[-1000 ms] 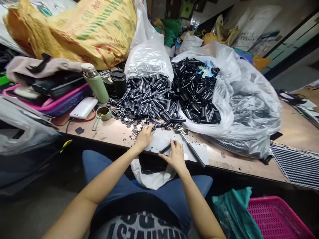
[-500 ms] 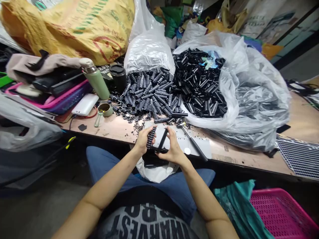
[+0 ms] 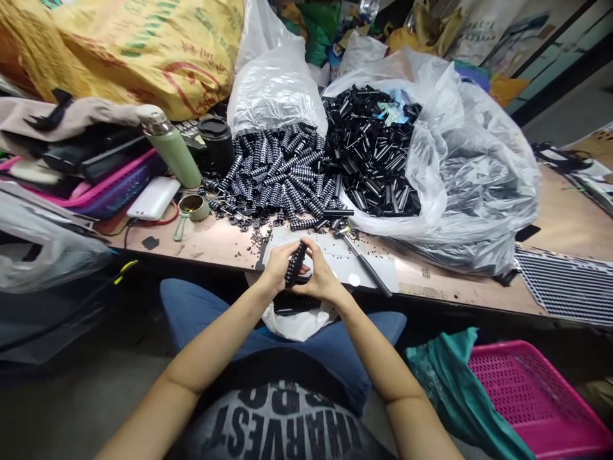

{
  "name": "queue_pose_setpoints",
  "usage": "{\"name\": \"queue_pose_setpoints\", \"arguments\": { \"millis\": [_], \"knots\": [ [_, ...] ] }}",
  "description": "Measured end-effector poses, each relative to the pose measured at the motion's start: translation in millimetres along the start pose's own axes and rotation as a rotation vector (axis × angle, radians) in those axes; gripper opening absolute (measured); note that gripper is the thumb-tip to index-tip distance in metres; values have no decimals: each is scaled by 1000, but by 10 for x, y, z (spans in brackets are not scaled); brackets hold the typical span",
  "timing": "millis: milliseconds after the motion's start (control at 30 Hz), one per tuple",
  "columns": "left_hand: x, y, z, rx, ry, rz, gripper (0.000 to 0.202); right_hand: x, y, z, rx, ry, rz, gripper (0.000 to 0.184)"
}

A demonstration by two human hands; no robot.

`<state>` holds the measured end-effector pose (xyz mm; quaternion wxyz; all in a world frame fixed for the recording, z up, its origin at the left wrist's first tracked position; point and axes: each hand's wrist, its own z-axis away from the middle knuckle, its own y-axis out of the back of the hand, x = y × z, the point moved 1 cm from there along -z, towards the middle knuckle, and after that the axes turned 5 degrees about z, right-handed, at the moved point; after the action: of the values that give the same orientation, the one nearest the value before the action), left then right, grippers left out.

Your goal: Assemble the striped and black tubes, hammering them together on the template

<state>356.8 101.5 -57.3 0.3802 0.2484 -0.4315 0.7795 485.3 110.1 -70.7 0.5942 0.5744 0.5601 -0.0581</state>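
Both hands meet just above the near edge of the table [image 3: 215, 246]. The left hand [image 3: 276, 267] curls its fingers round a ribbed cylinder [image 3: 295, 263], black with pale bands, held nearly upright and tilted slightly rightward. The right hand [image 3: 320, 279] is pressed closed against the cylinder's lower end, and whatever else it may hold is hidden by the fingers. The piece appears light, stiff and short. Its ridges should give a secure, non-slip purchase, so a wrap round the mid-length with thumb opposed looks the steadiest hold, the ends being left free. Behind lie a heap of like cylinders [image 3: 282, 176] spilling from a clear sack, a bag of smooth black tubes [image 3: 373, 153], and a long-handled tool [image 3: 361, 262] on a white sheet [image 3: 335, 255].
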Motion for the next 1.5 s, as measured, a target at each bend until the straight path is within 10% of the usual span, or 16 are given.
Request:
{"name": "queue_pose_setpoints", "arguments": {
  "millis": [267, 467, 733, 1000, 1200, 1500],
  "knots": [
    [-165, -5, -217, -99, -53, -236, 35, 155, -64, 49, 104, -164, 75, 106],
    [-511, 59, -347, -174, -773, -1161, 45, 439, -170, 205, 153, -291, 331, 87],
    [-408, 309, -502, -279, -1182, -1755, 35, 831, 756, 634, 177, -797, 1011, 36],
    [-454, 328, -479, -180, -1239, -1788, 38, 354, 681, 862, 44, -751, 554, 37],
    [-560, 296, -432, -164, -1136, -1804, 43, 81, 410, 857, -139, -785, 676, 32],
    [-879, 129, -321, -184, -1011, -1867, 73, -353, 218, 593, -48, -548, 570, 41]
  ]
}}
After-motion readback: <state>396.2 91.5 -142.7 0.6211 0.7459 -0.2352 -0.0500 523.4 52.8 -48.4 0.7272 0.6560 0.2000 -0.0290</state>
